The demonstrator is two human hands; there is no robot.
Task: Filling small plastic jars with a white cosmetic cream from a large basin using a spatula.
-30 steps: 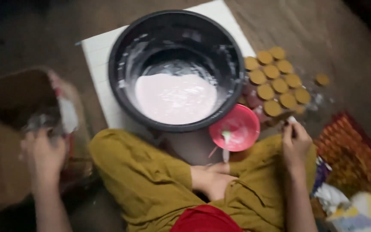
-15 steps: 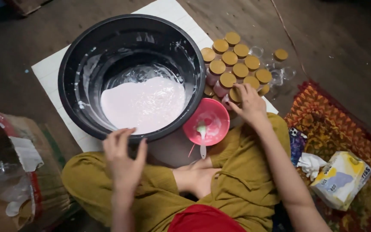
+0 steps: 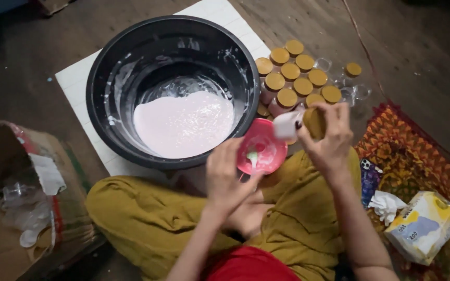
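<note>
our right hand [image 3: 325,136] grips a capped jar [image 3: 299,123] sideways; our left hand [image 3: 228,177] hangs loosely curled, empty, beside the pink bowl [image 3: 266,147].

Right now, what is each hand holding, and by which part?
Right hand grips a small pink-filled jar with a gold lid at its lid end. Left hand touches the pink bowl, hold unclear.

A dark wooden floor [image 3: 298,31] carries a white sheet [image 3: 82,86] at upper centre, an open cardboard box [image 3: 6,208] lower left, and a patterned mat [image 3: 417,151] lower right.
</note>
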